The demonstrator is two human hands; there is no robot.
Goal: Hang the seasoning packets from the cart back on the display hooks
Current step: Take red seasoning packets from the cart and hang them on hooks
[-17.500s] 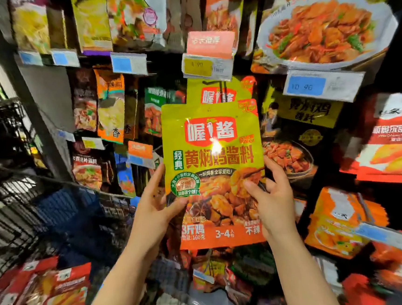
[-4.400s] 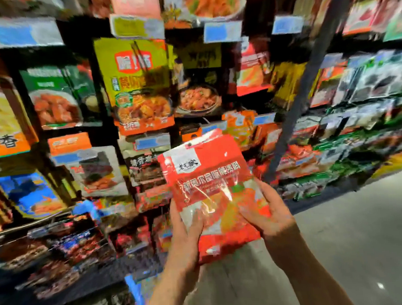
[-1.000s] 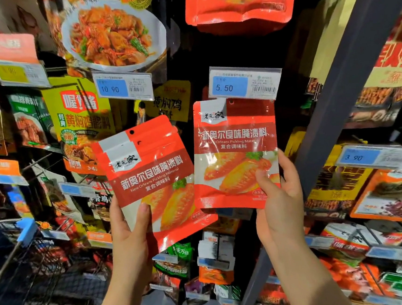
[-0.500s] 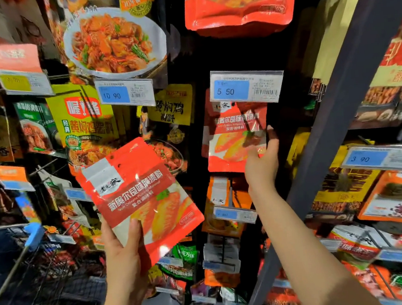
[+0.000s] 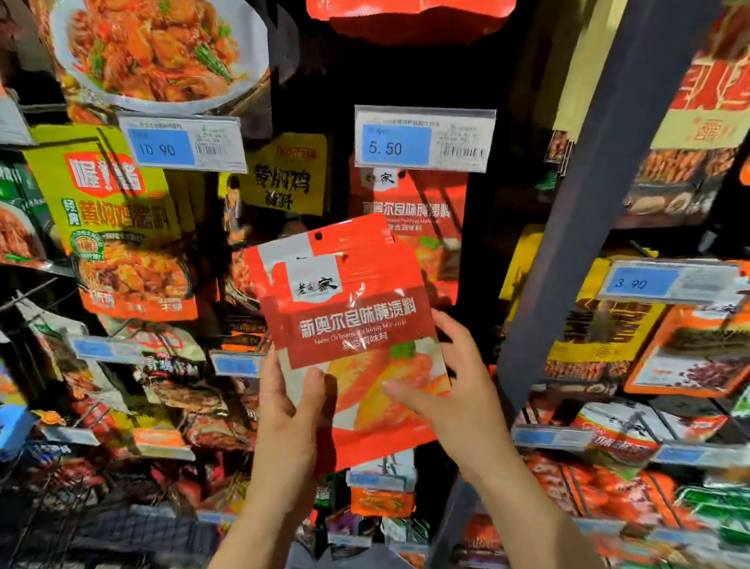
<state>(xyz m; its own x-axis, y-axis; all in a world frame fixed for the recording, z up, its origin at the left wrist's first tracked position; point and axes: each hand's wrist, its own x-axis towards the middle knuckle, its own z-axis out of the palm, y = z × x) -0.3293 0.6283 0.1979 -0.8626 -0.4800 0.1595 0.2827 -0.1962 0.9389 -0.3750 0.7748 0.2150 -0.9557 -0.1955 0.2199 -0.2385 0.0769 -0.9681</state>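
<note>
Setting: dark shop shelving (image 5: 614,136) is hung with rows of seasoning pouches and blue price tags.
Held packet: a red seasoning packet (image 5: 349,327) is held upright, tilted slightly, in front of the display, between both hands, just below the 5.50 price tag (image 5: 424,137).
Hung packet: a matching red packet (image 5: 416,208) is seen hanging behind it, directly under that tag.
Left hand: the left hand (image 5: 291,409) is curled round the packet's lower left edge, thumb laid on the front, fingers hidden behind.
Right hand: the right hand (image 5: 457,386) is closed on the lower right edge, thumb pressed across the printed face, fingers behind the rim.
Arms: both forearms are raised from below.
Cart: a wire cart (image 5: 32,532) is visible at lower left.
</note>
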